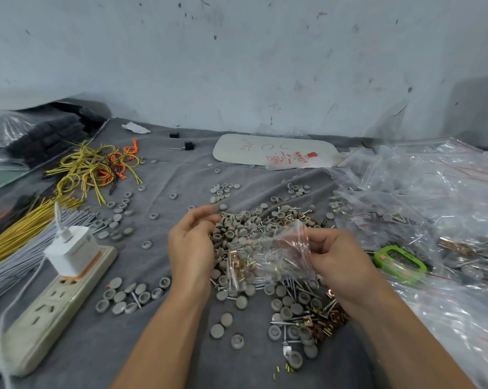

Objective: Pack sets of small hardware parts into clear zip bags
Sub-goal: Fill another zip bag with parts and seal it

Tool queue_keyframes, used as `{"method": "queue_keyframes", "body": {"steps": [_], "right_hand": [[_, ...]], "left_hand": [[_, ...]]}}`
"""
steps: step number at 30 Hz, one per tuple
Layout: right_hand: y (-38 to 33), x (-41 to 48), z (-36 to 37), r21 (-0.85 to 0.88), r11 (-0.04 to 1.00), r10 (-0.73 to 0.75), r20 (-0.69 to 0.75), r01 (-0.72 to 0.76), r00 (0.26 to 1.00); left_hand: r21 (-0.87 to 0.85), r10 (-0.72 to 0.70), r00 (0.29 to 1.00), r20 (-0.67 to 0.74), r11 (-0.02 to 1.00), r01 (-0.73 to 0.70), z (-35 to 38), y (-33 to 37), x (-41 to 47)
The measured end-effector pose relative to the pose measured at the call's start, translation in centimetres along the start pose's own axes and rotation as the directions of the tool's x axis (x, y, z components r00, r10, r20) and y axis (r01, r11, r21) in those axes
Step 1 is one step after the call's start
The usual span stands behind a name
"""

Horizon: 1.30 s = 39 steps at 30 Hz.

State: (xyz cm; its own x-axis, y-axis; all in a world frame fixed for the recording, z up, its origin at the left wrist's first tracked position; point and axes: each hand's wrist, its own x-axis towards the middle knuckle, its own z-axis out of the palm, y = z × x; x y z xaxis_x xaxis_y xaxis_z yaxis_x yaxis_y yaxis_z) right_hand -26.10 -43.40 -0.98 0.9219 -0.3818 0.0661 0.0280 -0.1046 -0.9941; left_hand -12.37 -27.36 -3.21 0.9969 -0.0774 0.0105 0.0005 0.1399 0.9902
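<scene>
On a grey cloth (152,346) spread over a work surface, two bare forearms reach in from the bottom edge. Nearest the viewer, loose grey round caps (237,231) lie scattered, thickening into a heap mixed with silver screws (290,293) and brass-coloured clips (331,318).

Above that heap the right hand (341,262) pinches the edge of a small clear zip bag (276,256) between thumb and curled fingers. The bag hangs over the middle of the heap, between the two hands, with screws and brass clips showing inside it. The left hand (190,248) sits just beside the bag's left end, its fingers bent with their tips among the caps. Whether it has hold of anything cannot be told.

To the left, a cream power strip (54,304) lies at an angle with a white charger (68,248) plugged into it. Just right of the right hand is a green device (400,259), partly under a large heap of clear bags (433,192), some of them holding parts.

Further back on the left are straight yellow wires (18,231), grey rods (26,248) and a tangle of looped yellow and orange wires (96,167). Beyond the caps lies a flat white pack (273,151) with red print. A scuffed pale wall (237,51) closes the scene.
</scene>
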Motion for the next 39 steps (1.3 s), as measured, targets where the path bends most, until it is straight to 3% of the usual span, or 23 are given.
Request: {"method": "queue_keyframes", "body": {"steps": [6,8,11,14,22,24,26,30,32,33,34,35,37,39], "right_hand": [[-1.4,0.9,0.5,-0.010,0.994,-0.107,0.061,0.107,0.992],[-2.2,1.3,1.0,0.067,0.989,-0.135,0.090,0.129,0.987],[-3.8,2.1,1.9,0.313,0.942,-0.175,0.157,0.119,0.972],[-4.9,3.3,1.8,0.529,0.848,-0.112,0.109,0.038,0.988],[-6.3,3.6,1.1,0.687,0.727,0.004,-0.005,0.000,1.000],[-5.7,3.7,1.1,0.679,0.733,0.084,-0.045,-0.031,0.995],[-5.1,3.7,1.0,0.621,0.781,0.159,-0.090,-0.069,0.983],[-3.6,3.4,1.3,0.334,0.934,0.183,-0.149,-0.125,0.972],[-2.8,3.1,2.1,0.185,0.974,0.151,-0.120,-0.127,0.981],[-2.4,3.1,2.5,0.111,0.986,0.134,-0.107,-0.122,0.985],[-2.0,3.1,3.0,0.041,0.993,0.111,-0.097,-0.108,0.989],[-1.7,3.1,3.4,-0.022,0.997,0.078,-0.087,-0.080,0.993],[-1.5,3.0,4.0,-0.108,0.994,0.000,-0.055,-0.006,0.998],[-1.8,2.8,4.0,-0.162,0.986,-0.038,0.024,0.041,0.999]], "left_hand": [[0.045,-0.012,0.957,0.289,0.999,-0.001,0.2,0.4,-0.5],[0.070,-0.001,0.921,0.389,0.997,-0.028,0.2,0.6,-0.7],[0.018,-0.009,0.823,0.568,1.000,-0.001,0.1,0.9,-0.7],[-0.033,-0.053,0.738,0.673,0.994,0.102,0.0,1.1,-0.7],[-0.174,-0.167,0.563,0.809,0.847,0.502,-1.2,1.2,-0.4],[-0.213,-0.176,0.576,0.799,0.812,0.544,-1.3,1.4,-0.1],[-0.233,-0.219,0.657,0.721,0.817,0.528,-1.3,1.8,0.2],[-0.168,-0.294,0.899,0.325,0.917,0.361,-2.0,2.3,1.2],[0.117,-0.170,0.985,0.019,0.979,0.167,-2.3,2.1,1.4],[0.352,-0.016,0.998,-0.068,0.935,0.039,-2.5,2.2,1.0],[0.518,0.156,0.988,-0.010,0.846,-0.128,-2.6,2.4,0.6],[0.526,0.258,0.950,0.175,0.791,-0.312,-2.5,2.5,0.3],[0.345,0.218,0.799,0.560,0.816,-0.465,-1.9,2.8,-0.8],[0.416,0.121,0.671,0.731,0.701,-0.580,-0.5,2.2,-1.5]]}}
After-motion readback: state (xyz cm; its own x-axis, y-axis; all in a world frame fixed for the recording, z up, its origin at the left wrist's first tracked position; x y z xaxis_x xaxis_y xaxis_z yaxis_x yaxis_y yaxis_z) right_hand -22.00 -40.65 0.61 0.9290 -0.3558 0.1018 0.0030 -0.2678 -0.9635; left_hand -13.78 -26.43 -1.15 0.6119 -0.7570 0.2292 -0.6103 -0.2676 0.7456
